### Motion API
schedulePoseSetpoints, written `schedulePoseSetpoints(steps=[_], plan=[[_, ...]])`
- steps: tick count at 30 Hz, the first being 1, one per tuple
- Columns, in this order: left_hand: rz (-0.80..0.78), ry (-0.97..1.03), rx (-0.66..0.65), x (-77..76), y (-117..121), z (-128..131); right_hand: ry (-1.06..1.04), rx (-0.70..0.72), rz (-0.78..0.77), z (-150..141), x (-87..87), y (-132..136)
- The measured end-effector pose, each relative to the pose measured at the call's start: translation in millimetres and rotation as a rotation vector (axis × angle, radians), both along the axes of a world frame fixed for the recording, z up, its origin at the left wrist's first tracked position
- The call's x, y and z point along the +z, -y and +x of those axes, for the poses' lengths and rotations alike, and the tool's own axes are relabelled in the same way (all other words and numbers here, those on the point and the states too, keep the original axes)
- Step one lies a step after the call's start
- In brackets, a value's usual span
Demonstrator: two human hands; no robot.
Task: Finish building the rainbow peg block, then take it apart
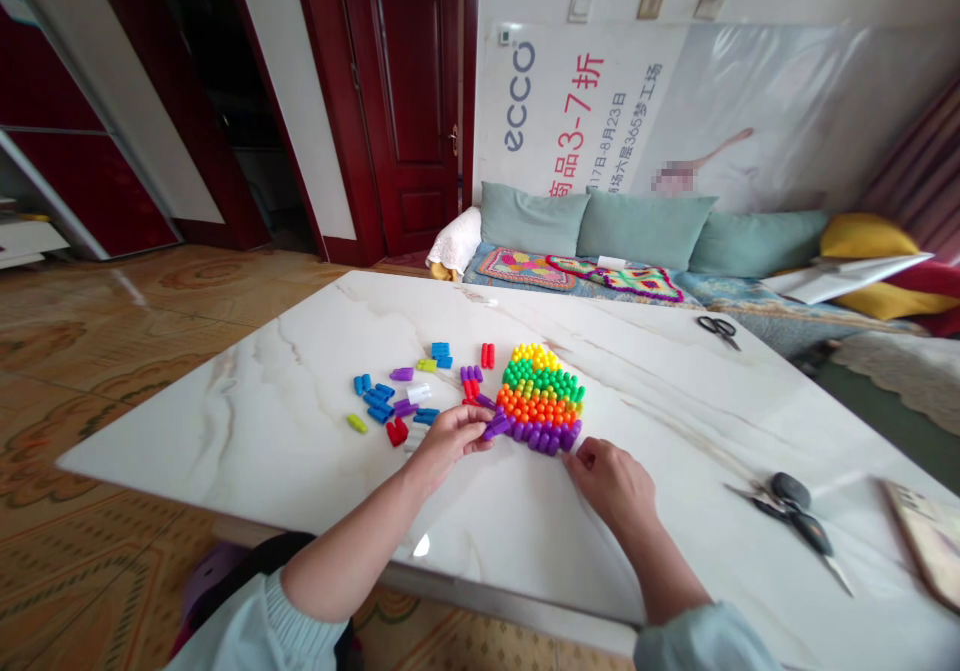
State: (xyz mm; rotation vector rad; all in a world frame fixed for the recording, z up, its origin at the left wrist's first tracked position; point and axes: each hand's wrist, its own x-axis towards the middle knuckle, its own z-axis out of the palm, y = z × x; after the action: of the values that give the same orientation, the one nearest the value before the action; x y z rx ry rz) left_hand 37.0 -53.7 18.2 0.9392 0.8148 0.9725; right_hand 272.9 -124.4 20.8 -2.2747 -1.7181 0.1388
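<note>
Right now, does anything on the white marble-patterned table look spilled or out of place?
Nothing looks spilled. Loose blue, red, purple, white and green plastic pieces lie scattered left of the neat colour-striped block, so they look untidy. The black-handled metal cutting tool on the right seems out of place: its pointed blades lie bare.

flat object (926, 546): blurred, cut by right edge | right hand (613, 483): contents hidden | left sleeve (259, 631): cut by bottom edge

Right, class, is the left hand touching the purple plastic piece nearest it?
Touching: the head view shows the left hand's fingers closed on the small purple plastic piece, with no gap between.
</note>
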Motion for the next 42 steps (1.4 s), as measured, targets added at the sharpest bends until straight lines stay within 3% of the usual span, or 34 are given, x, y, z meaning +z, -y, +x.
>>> schedulePoseSetpoints(steps=[2, 4, 8, 11, 13, 17, 22, 27, 30, 35, 42], plan=[[0.049, -0.073, 0.002, -1.2, -1.2, 1.1, -0.015, -0.019, 0.007, -1.0, 2.1, 3.6], [0.122, -0.157, 0.016, -2.2, -2.2, 2.8, -0.06, 0.018, 0.114, -5.1, 2.8, 6.4], [0.199, -0.246, -0.003, -3.9, 1.1, 7.7, -0.24, 0.298, 0.393, -24.7, -1.7, 10.6], [0.152, -0.198, -0.107, -4.6, 9.2, 11.8, -0.289, 0.512, 0.466, -43.1, -7.6, 13.8], [0.11, -0.165, -0.16, -5.1, 14.8, 13.9, -0.276, 0.569, 0.49, -52.1, -10.5, 15.0], [0.058, -0.127, -0.189, -6.1, 20.4, 15.6, -0.297, 0.551, 0.491, -57.9, -13.5, 13.8], [0.119, -0.203, -0.201, -13.5, 16.3, 14.9, -0.424, 0.429, 0.431, -55.9, -19.3, 9.7], [0.256, -0.443, -0.057, -31.3, 4.2, 10.4, -0.457, 0.39, 0.362, -57.6, -23.6, 8.9], [0.257, -0.439, -0.033, -35.5, -0.1, 7.1, -0.438, 0.402, 0.337, -59.5, -21.4, 10.9], [0.335, -0.452, -0.084, -30.6, 0.8, 3.7, -0.411, 0.407, 0.302, -62.8, -17.2, 12.5], [0.431, -0.605, -0.126, -18.4, 8.2, 3.0, -0.445, 0.384, 0.113, -67.8, -13.8, 7.0]])
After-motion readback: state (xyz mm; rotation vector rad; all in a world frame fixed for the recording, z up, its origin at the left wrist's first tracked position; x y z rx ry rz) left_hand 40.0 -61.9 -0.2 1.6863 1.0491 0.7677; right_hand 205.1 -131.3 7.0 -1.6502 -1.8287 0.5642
